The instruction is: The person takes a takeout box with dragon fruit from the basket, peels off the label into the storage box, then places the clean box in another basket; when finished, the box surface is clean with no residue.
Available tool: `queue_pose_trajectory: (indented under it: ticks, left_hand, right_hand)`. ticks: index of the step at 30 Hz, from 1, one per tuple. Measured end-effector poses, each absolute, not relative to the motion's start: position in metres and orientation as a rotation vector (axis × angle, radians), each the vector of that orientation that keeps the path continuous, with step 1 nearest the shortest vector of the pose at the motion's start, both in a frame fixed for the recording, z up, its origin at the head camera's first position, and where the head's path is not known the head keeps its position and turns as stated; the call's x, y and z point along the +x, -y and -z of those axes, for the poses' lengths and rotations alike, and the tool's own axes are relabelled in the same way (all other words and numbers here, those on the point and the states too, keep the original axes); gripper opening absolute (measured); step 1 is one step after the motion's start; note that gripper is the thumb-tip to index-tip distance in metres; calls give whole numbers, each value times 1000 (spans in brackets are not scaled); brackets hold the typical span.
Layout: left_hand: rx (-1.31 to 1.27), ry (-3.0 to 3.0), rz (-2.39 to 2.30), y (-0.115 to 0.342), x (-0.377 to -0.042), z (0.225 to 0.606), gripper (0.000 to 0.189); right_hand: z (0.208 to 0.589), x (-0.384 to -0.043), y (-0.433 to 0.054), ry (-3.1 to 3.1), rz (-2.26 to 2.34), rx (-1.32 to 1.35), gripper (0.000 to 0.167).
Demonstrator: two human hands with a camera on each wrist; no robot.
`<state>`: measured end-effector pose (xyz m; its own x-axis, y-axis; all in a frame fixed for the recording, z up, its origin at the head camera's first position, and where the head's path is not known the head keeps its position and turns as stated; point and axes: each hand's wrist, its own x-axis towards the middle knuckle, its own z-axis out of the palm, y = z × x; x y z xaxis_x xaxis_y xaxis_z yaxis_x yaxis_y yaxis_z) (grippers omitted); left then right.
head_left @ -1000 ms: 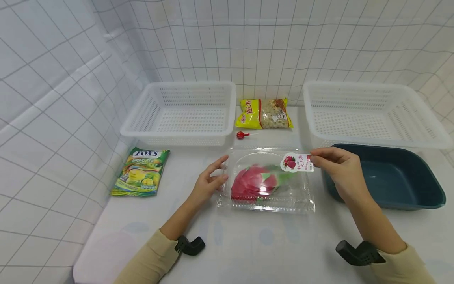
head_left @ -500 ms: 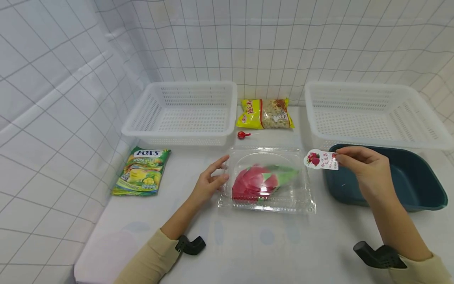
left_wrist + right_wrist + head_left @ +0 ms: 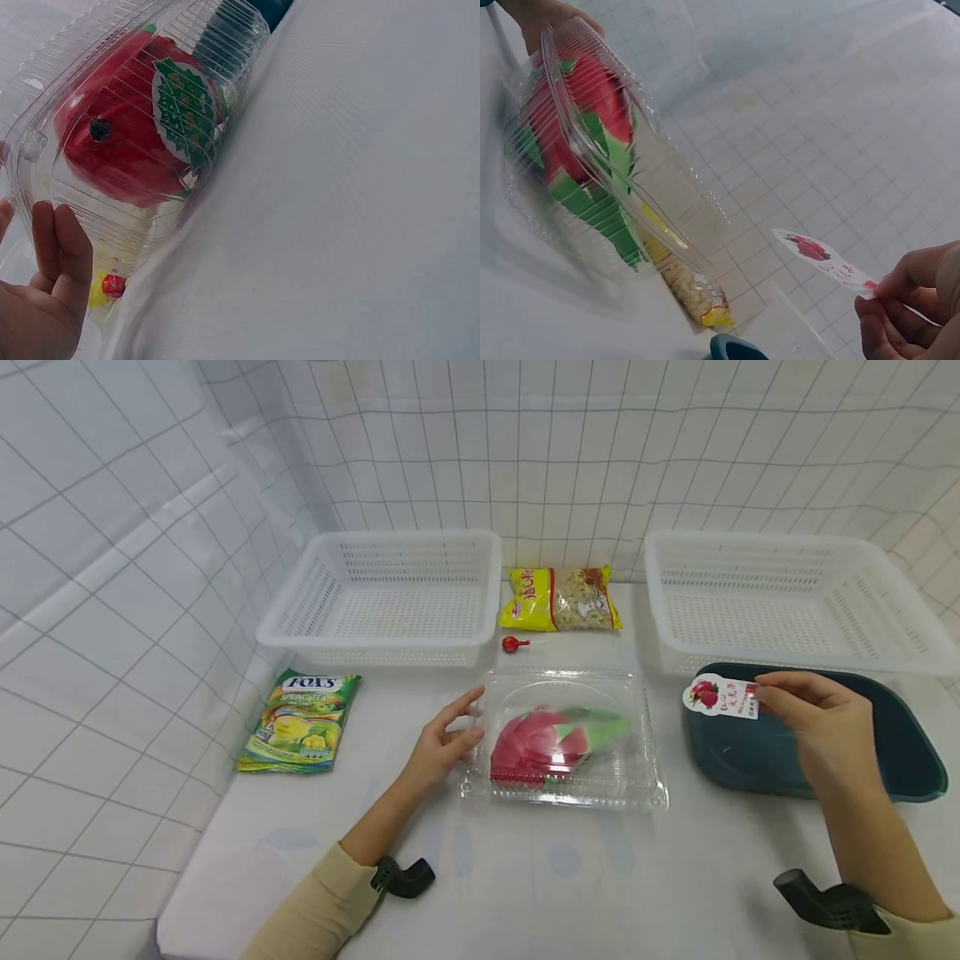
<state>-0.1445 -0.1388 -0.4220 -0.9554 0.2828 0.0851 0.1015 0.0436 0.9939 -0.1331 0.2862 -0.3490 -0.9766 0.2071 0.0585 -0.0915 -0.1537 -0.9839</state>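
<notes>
A clear plastic clamshell box (image 3: 643, 752) with its lid down stands mid-table in the head view. Inside lies a pink dragon fruit (image 3: 528, 739) with green leaf tips; a green oval sticker (image 3: 182, 111) shows near it in the left wrist view. My left hand (image 3: 437, 750) touches the box's left side with fairly straight fingers. Over the dark teal basin (image 3: 911, 752), my right hand (image 3: 832, 718) pinches the right end of a white label (image 3: 723, 697) between thumb and index finger. The label carries a dragon fruit picture and is apart from the box.
White perforated baskets stand at the back left (image 3: 375, 647) and back right (image 3: 787, 662). Between them lie a yellow snack bag (image 3: 561, 600) and a red lollipop (image 3: 512, 644). A green Fox's candy bag (image 3: 300, 722) lies at left. Gridded cloth (image 3: 570, 452) rises behind.
The right hand has carried the label rightward, from above the box's right corner to over the teal basin. The left hand and the box have stayed in place.
</notes>
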Motion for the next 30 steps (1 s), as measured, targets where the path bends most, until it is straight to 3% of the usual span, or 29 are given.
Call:
queue_pose_trajectory:
  ticks: [9, 14, 21, 30]
  left_hand:
    - [406, -2162, -2045, 138, -145, 422, 58]
    - [407, -2158, -2054, 138, -145, 422, 58]
    - [406, -2148, -2068, 138, -145, 423, 58]
    - [404, -2141, -2075, 139, -144, 421, 59]
  right_hand:
    - [361, -129, -304, 1887, -2208, -333, 18]
    - [368, -131, -314, 1854, -2169, -435, 8]
    - [374, -133, -322, 2200, -1756, -650, 11]
    - [387, -129, -325, 2737, -1219, -389, 35]
